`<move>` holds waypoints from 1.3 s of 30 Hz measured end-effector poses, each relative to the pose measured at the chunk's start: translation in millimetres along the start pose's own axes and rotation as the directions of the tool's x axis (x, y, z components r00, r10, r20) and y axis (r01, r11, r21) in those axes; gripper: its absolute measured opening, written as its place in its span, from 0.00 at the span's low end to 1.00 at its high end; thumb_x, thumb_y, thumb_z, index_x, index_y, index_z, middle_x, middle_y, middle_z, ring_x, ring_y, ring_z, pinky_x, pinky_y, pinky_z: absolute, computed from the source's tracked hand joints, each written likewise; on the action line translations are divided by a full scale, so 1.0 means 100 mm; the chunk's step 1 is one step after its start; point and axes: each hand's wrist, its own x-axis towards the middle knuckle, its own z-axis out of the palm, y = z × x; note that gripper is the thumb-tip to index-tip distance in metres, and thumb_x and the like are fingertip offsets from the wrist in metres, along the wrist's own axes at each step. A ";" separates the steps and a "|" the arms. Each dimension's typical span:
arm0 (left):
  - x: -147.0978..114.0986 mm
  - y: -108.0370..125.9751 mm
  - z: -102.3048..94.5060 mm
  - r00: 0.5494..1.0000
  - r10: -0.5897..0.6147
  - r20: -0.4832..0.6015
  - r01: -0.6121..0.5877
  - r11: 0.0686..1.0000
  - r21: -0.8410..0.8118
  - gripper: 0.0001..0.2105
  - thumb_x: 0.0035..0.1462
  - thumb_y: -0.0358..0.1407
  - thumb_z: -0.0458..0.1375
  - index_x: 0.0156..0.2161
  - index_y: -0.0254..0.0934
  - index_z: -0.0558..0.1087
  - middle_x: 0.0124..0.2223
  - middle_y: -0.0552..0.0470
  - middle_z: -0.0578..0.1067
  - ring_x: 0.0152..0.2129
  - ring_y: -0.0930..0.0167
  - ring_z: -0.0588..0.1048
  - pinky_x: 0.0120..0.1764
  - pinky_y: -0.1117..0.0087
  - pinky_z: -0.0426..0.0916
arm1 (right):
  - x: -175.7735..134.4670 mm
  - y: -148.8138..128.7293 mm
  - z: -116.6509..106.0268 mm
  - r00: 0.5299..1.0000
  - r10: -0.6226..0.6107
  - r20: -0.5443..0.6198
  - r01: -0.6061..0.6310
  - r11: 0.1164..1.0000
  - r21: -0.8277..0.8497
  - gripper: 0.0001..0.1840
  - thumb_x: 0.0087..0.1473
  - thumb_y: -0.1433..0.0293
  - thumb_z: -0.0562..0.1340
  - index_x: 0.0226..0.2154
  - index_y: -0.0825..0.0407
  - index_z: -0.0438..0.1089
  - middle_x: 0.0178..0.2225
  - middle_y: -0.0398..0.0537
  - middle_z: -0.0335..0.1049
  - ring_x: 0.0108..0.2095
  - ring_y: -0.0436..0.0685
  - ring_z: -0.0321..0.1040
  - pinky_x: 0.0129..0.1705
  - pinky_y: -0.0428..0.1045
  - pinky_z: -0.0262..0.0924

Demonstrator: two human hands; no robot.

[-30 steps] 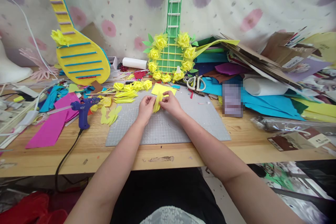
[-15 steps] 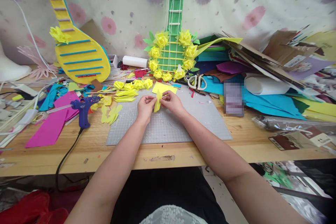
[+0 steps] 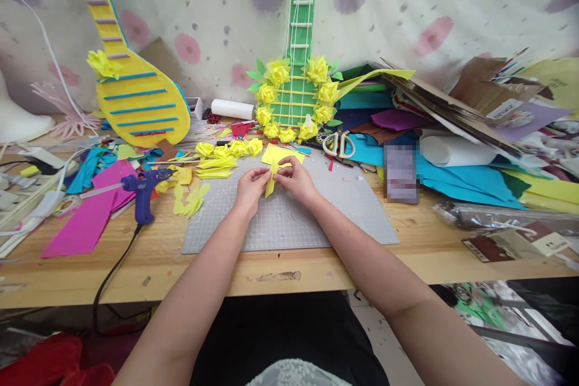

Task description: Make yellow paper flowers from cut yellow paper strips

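Observation:
A narrow folded strip of yellow paper is held above the grey cutting mat. My left hand pinches its left edge with thumb and fingertips. On its other side, my right hand has thumb and fingers closed on the same strip. Just behind the hands lies a flat yellow sheet. Left of them are a stack of folded yellow pieces, a row of yellow paper roses and some cut yellow petal shapes.
A blue glue gun stands at the left, its cord hanging over the table edge. White-handled scissors lie behind the mat. A yellow paper lute and a green one lean at the back. Coloured sheets pile up right.
The yellow strip has turned slightly in my fingers, and the fingers of my right hand have lifted and spread a little. Everything else lies as before; the view has shifted slightly.

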 end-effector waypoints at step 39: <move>-0.05 0.15 -0.14 0.917 -0.129 0.377 0.020 0.960 0.279 0.15 0.43 0.44 0.61 0.23 0.34 0.65 0.20 0.57 0.63 0.13 0.82 0.59 0.15 0.79 0.56 | 0.01 -0.06 -0.06 0.994 0.083 0.071 -0.106 0.895 0.434 0.21 0.33 0.62 0.66 0.31 0.51 0.60 0.27 0.39 0.67 0.27 0.48 0.68 0.30 0.45 0.59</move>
